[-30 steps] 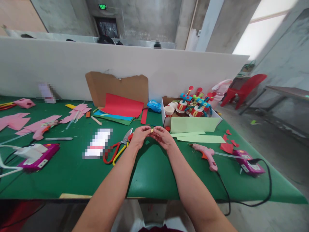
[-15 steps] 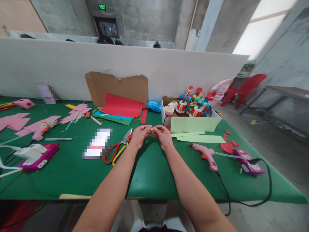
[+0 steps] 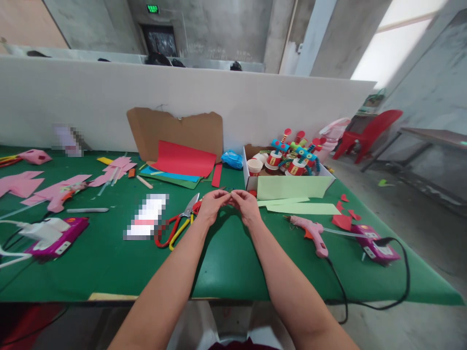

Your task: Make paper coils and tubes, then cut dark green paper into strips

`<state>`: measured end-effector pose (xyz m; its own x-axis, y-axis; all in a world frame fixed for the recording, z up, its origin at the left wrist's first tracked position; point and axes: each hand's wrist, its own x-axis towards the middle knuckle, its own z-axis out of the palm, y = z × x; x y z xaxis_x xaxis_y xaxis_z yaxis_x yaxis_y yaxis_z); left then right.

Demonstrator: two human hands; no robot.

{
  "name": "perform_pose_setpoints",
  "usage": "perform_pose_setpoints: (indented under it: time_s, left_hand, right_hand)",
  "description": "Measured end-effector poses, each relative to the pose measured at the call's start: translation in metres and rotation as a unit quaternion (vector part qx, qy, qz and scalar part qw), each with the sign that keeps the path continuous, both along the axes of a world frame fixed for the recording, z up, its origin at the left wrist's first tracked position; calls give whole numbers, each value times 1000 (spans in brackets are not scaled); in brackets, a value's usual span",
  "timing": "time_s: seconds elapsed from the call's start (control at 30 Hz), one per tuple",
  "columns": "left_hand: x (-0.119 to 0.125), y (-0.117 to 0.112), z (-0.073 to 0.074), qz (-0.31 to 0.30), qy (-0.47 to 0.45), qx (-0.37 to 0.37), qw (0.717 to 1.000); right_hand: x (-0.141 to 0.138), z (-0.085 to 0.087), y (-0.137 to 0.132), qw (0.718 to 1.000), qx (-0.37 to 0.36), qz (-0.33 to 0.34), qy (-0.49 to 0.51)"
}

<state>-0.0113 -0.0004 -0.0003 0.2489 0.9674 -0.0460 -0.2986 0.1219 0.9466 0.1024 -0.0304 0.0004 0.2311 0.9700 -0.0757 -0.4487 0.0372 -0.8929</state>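
Note:
My left hand (image 3: 211, 205) and my right hand (image 3: 246, 206) meet over the middle of the green table (image 3: 226, 262). Both pinch one tiny piece (image 3: 229, 193) between their fingertips; it is too small to name. Red-and-yellow scissors (image 3: 180, 221) lie just left of my left hand. A pink glue gun (image 3: 312, 234) lies to the right of my right hand.
A white box (image 3: 288, 182) of paper-cup figures stands behind my hands, light green paper strips (image 3: 302, 208) beside it. Red, blue and green sheets (image 3: 182, 163) lean on cardboard. Pink paper cutouts (image 3: 54, 187) and a purple power strip (image 3: 54, 240) lie left; another power strip (image 3: 375, 245) right.
The hands have hardly moved. The small yellowish piece that showed between the fingertips is now nearly hidden by them.

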Motion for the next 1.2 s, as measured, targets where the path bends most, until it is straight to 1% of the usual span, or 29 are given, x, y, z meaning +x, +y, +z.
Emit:
perform_pose_setpoints:
  time_s: [0.07, 0.13, 0.33, 0.47, 0.53, 0.6, 0.63, 0.7, 0.73, 0.77, 0.8, 0.83, 0.9, 0.93, 0.97, 1.0, 1.03, 1.07, 1.1, 1.13, 1.2]
  left_hand:
    - [0, 0, -1, -4, 1, -6, 1000]
    - [0, 0, -2, -3, -2, -14, 1000]
    - [2, 2, -3, 12, -21, -29, 999]
    - [3, 4, -3, 31, -25, -22, 999]
    - [3, 5, -3, 49, -18, -29, 998]
    - [2, 6, -4, 60, -11, -36, 998]
    - [1, 6, -4, 60, -10, -37, 997]
    - [0, 6, -4, 56, -13, -36, 998]
    - [1, 6, -3, 54, -16, -37, 998]
    - [1, 5, -3, 53, -19, -39, 998]
    - [2, 4, -2, 53, -23, -43, 997]
    - [3, 3, -2, 53, -26, -49, 997]
    - [5, 1, 0, 55, -35, -59, 996]
    - [6, 1, 1, 57, -39, -61, 996]
    - [7, 0, 2, 58, -42, -60, 996]
    - [8, -1, 3, 58, -42, -57, 996]
    - [8, -1, 3, 56, -40, -54, 996]
    - [8, -1, 4, 51, -36, -50, 997]
    - [8, -1, 4, 45, -30, -47, 997]
    - [8, -1, 5, 40, -26, -46, 998]
    - [8, -2, 5, 30, -20, -44, 998]
  right_hand:
    - [0, 0, 0, 1000, 6, -18, -21]
    - [1, 1, 0, 999, 9, -22, -35]
    - [0, -1, 1, 1000, -8, 10, 21]
    - [-3, 0, 0, 1000, -6, 3, 7]
    - [-4, 7, -2, 999, -13, -29, -16]
    - [0, 20, -9, 996, -19, -69, -47]
    - [5, 27, -16, 994, -16, -82, -70]
    - [20, 44, -37, 985, 16, -82, -151]
    - [31, 51, -52, 972, 37, -88, -212]
    - [45, 56, -70, 950, 51, -112, -286]
    - [61, 60, -89, 915, 55, -159, -365]
    - [79, 61, -109, 873, 47, -217, -434]
    - [116, 57, -146, 793, -12, -296, -531]
    - [133, 52, -162, 767, -52, -308, -560]
    - [147, 46, -174, 751, -98, -300, -580]
    - [159, 41, -184, 736, -148, -277, -600]
    - [167, 36, -190, 729, -199, -235, -611]
    - [172, 32, -192, 732, -237, -185, -612]
    - [175, 29, -193, 738, -257, -150, -606]
    - [175, 29, -191, 736, -274, -126, -606]
    - [173, 30, -182, 720, -293, -101, -621]
